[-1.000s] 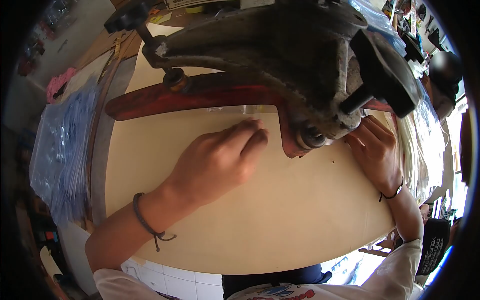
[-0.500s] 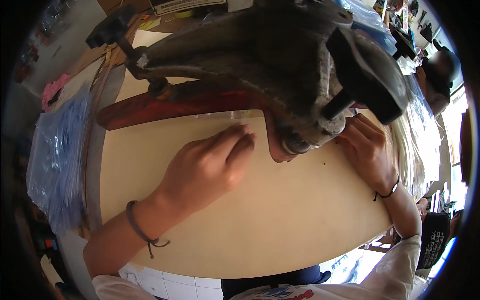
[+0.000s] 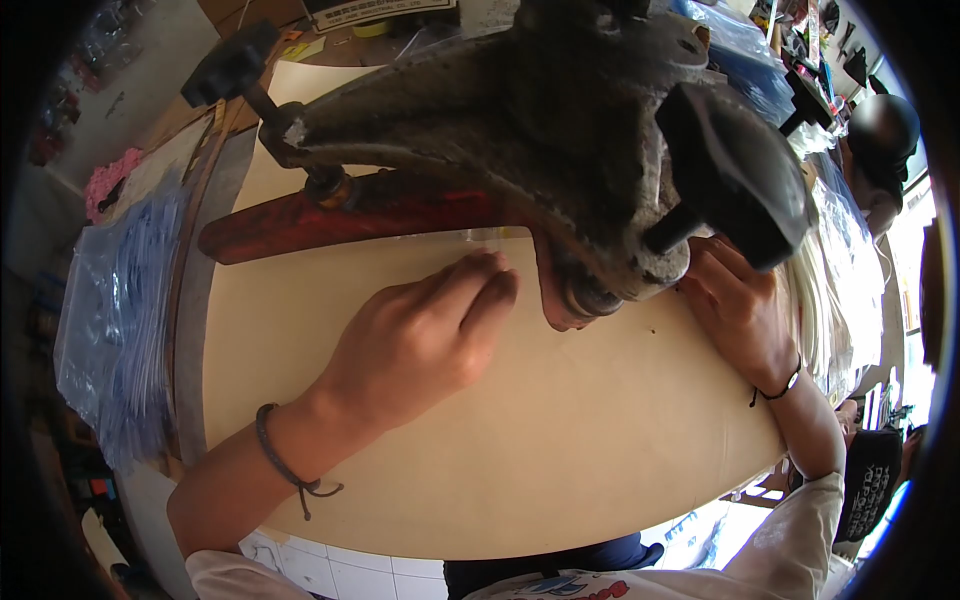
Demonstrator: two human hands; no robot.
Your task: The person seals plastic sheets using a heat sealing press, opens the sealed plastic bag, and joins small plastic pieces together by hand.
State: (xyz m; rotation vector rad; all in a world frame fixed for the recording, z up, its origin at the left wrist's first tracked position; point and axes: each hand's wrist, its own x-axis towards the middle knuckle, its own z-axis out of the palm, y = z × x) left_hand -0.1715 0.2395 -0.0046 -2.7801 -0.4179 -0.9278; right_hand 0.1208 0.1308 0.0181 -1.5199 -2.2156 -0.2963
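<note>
Far left of the frame: a stack of clear bags (image 3: 120,320), lying beside the left edge of the sheet (image 3: 480,470). The sheet is cream-coloured and spans the centre and lower middle.

Left of centre, the left hand (image 3: 410,345) is over the sheet, fingers curled in, the thumb drawn up close to the forefinger. Whether anything is pinched between the tips cannot be told. They point at a clear strip (image 3: 483,236), which shows just below the edge of the red bar (image 3: 370,225); contact is not certain. A dark cord (image 3: 278,455) circles the wrist.

From upper left to upper right, the press (image 3: 590,120) extends above the red bar, with a black knob (image 3: 735,175) at its right.

Right of centre, the right hand (image 3: 735,310) is bent, its fingertips partly hidden behind the press (the knob also crowds the view here). Opening and hold cannot be determined. Next to it, at the right, lies a pale stack (image 3: 812,280).

Against the frame from one second ago, press, red bar and both hands appear somewhat further left and lower; the view itself has shifted. The left hand's finger posture is unchanged.
</note>
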